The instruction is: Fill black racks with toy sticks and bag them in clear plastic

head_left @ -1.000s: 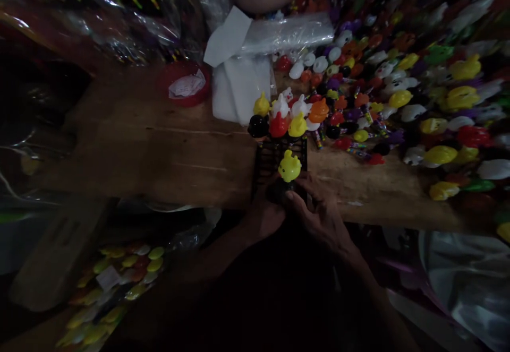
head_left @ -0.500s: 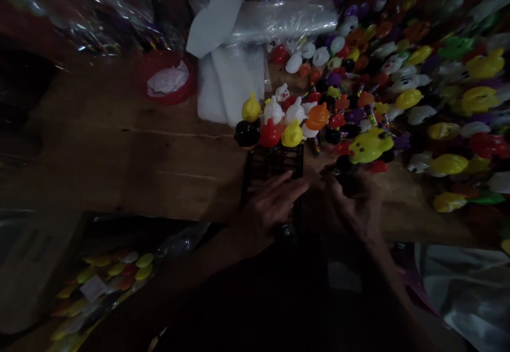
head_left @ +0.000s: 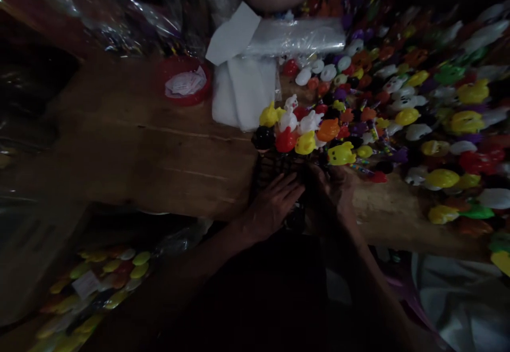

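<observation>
A head-worn camera looks forward and down across the wooden bench (head_left: 191,155) from close above.

Seemingly free tabletop (head_left: 179,155) left of toy figures (head_left: 305,143)

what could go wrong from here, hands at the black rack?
1. The left hand lies over the black rack, close to the table's front edge; a pull toward the body might drag the rack off.
2. The right hand is right by a yellow toy head, beside the clustered toy heads; a nudge could topple some.
3. It's dark around the right hand's fingers, so a poor grip could go unnoticed.
</observation>
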The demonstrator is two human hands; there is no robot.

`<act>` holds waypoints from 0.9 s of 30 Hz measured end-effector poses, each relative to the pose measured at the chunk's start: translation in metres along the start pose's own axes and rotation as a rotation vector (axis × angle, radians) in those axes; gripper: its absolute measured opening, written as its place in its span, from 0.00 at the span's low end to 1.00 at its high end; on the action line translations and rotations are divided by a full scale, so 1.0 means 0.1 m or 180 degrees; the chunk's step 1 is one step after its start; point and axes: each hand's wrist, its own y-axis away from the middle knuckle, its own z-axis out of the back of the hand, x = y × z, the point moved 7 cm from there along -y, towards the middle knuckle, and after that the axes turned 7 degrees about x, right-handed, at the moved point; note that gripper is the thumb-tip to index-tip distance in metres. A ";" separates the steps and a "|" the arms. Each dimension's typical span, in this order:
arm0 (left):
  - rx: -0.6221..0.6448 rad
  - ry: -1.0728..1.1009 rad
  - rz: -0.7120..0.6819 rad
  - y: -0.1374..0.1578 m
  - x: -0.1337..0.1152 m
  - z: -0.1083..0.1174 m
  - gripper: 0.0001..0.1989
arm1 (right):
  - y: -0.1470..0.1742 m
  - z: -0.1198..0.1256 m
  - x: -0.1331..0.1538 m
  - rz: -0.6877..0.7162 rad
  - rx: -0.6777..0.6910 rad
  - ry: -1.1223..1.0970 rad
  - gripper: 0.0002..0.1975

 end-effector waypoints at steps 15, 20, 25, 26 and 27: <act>-0.0881 0.2916 0.1430 -0.01 0.18 0.32 0.14 | -0.03 -0.02 0.12 0.0297 0.0308 0.0505 0.15; -0.1120 0.2599 0.1595 0.07 0.23 0.30 0.11 | 0.38 0.25 0.50 0.0279 0.0148 0.0358 0.14; -0.1036 0.2215 0.0985 -0.02 0.04 0.19 0.23 | 0.78 0.03 0.84 0.0431 0.0570 -0.0166 0.11; -0.1021 0.2126 0.0889 -0.03 -0.01 0.17 0.24 | 0.79 0.02 0.85 0.0449 0.0506 -0.0193 0.11; -0.0998 0.2052 0.0838 -0.04 -0.05 0.16 0.26 | 0.79 0.02 0.85 0.0477 0.0420 -0.0207 0.10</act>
